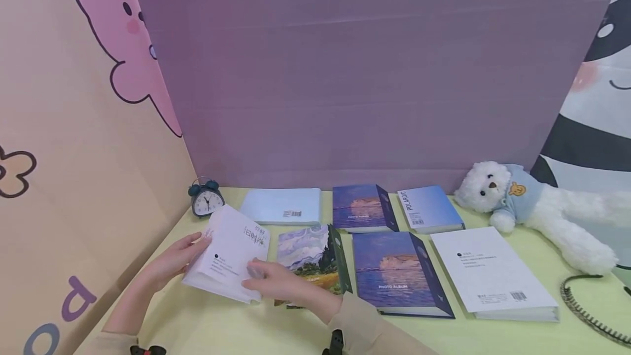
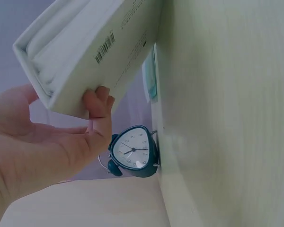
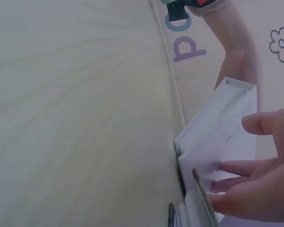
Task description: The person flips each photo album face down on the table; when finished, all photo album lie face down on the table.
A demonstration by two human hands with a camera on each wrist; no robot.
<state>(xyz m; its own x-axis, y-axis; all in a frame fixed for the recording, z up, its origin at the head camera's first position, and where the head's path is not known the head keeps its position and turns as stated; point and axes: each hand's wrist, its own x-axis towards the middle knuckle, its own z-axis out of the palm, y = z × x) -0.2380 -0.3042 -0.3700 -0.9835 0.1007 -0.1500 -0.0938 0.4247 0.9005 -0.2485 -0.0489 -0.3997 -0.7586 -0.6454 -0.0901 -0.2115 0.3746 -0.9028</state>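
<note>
While both hands work at the front left of the yellow-green table point(image 1: 222, 327), a white photo album point(image 1: 229, 259) sits tilted between them, its near edge down by the tabletop. Left hand point(image 1: 172, 259) cups the far corner, thumb and fingers curled round it, apparently propping it up. Right hand point(image 1: 276, 284) lies on the cover, fingers fairly straight, seemingly steadying it. Alarm clock point(image 2: 132, 151) stands just behind; a Van Gogh-cover album point(image 1: 313, 259) lies just beside.
</note>
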